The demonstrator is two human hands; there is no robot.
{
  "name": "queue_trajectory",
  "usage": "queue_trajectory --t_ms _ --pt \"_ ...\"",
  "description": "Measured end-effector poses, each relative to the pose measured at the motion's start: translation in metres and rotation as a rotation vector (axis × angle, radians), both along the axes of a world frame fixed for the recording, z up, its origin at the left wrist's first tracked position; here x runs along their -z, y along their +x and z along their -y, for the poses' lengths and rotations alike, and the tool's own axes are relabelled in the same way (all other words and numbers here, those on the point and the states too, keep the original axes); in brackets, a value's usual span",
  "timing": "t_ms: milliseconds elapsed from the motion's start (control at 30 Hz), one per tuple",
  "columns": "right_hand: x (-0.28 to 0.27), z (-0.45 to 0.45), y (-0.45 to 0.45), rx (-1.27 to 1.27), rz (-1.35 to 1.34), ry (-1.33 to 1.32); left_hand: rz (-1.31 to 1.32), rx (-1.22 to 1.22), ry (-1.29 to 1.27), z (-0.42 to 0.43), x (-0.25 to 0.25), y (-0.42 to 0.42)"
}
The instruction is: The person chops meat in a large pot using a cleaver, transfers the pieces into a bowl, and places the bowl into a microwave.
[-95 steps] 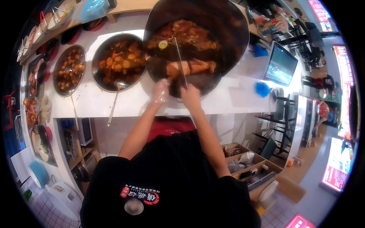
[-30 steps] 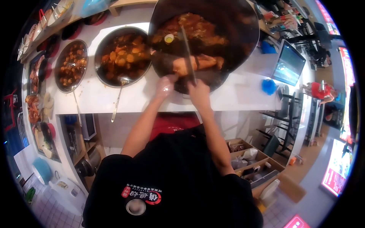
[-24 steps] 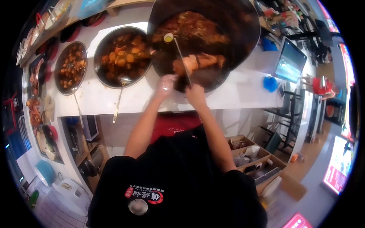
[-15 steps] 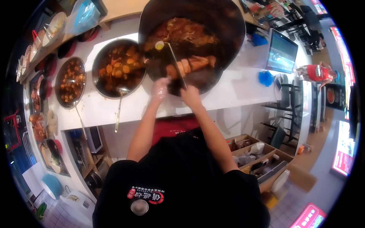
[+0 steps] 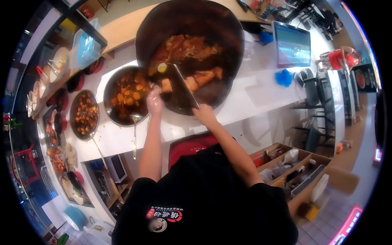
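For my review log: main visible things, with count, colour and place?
Counter: one, white, centre
Large pot: one, dark, on counter
Meat pieces: several, brown, large pot
Pale round: one, yellow centre, large pot
Smaller pots: two, dark, left
Ladles: two, silver, smaller pots
Knife: one, grey, over large pot
Screen: one, bluish, right
Crumpled bundle: one, blue, near screen
Divided drawer: one, tan, lower right
Person: at least one, red top, upper right
Left hand: one, clear glove, large pot's left edge
Right hand: one, uncovered, on knife handle

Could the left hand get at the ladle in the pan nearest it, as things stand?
Probably yes: the left hand is close by, and the ladle has its handle jutting past the pan toward the person, with nothing visible lying across it.
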State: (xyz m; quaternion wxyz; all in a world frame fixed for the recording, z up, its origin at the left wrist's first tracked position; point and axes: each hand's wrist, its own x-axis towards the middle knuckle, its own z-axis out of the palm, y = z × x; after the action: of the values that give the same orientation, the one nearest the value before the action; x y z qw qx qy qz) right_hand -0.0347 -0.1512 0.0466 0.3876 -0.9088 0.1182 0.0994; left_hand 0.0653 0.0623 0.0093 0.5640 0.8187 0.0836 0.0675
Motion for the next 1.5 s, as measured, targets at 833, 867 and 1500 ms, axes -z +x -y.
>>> queue_trajectory --t_ms 833,867,1500 --pt "-0.088 0.243 -0.034 0.140 -0.122 0.286 -0.047 0.762 1.181 0.223 -0.071 0.068" --pt "-0.091 0.250 -0.033 0.128 -0.124 0.273 -0.120 0.775 1.133 0.223 -0.069 0.078" --pt "-0.110 0.309 0.012 0.039 -0.224 0.238 -0.031 0.153 1.060 0.193 -0.101 0.007"
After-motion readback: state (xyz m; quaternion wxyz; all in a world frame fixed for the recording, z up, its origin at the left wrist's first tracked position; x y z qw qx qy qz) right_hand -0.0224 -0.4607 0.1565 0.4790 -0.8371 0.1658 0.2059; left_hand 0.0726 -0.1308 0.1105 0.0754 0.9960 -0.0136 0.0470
